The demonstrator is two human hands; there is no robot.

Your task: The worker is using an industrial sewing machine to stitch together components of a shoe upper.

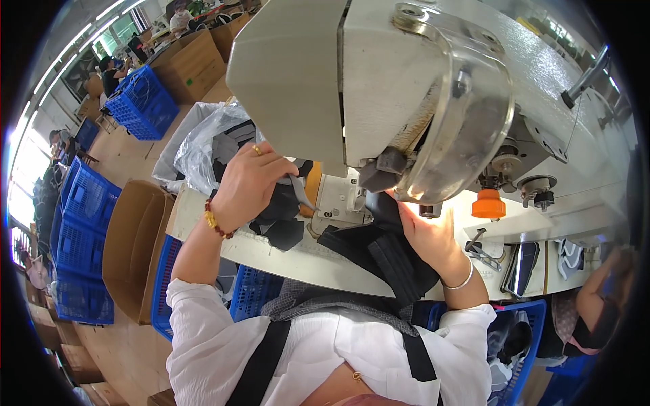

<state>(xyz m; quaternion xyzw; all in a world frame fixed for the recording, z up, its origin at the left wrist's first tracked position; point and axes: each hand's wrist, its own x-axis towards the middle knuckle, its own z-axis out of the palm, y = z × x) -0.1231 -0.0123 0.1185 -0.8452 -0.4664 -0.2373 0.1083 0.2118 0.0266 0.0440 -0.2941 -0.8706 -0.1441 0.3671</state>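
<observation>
A large white industrial sewing machine (291, 74) fills the upper middle, with a clear curved guard (477, 128) over its needle area. My left hand (245, 181) is left of the machine bed, its fingertips closed on a small grey fabric piece (302, 192). Dark cut pieces (279, 227) lie just below that hand. On the right, my right hand (431, 233) grips black fabric (386, 254) beside the needle area, thumb along its edge. The black fabric hangs over the table's front edge. The guard and machine head hide the needle and some right fingertips.
A plastic bag of dark pieces (203, 152) stands beyond my left hand. Metal snips (484, 256) and a phone (521, 269) lie on the right of the table (271, 260). Blue crates (518, 352) and a cardboard box (135, 250) flank me. Another person's arm (599, 291) shows far right.
</observation>
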